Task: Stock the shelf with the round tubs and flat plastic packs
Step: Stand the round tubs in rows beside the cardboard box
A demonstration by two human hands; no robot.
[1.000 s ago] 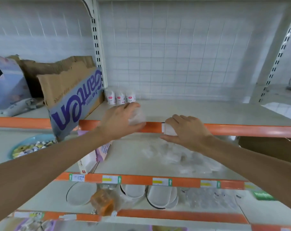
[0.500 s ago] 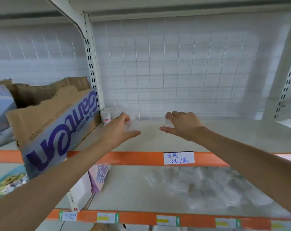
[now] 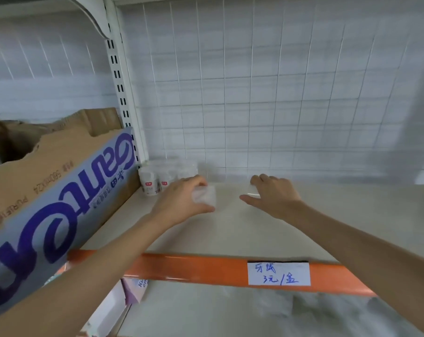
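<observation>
Nearest, at 6 o'clock, the orange front rail (image 3: 194, 267) of the shelf (image 3: 230, 234) carries a handwritten price label (image 3: 279, 274), and both forearms cross above it. Past that edge the pale board stretches wide toward 3 o'clock. The left hand (image 3: 179, 200) curls fingers and thumb round a clear tub (image 3: 204, 196) low over the board; contact cannot be told. At its 3 o'clock, apart from it, the right hand (image 3: 274, 198) pinches a faint clear flat pack (image 3: 252, 190). A cardboard box (image 3: 48, 190) crowds the 9 o'clock side. At 11 o'clock, round tubs (image 3: 155, 182) stand in the back corner against the wire grid (image 3: 254, 105).
</observation>
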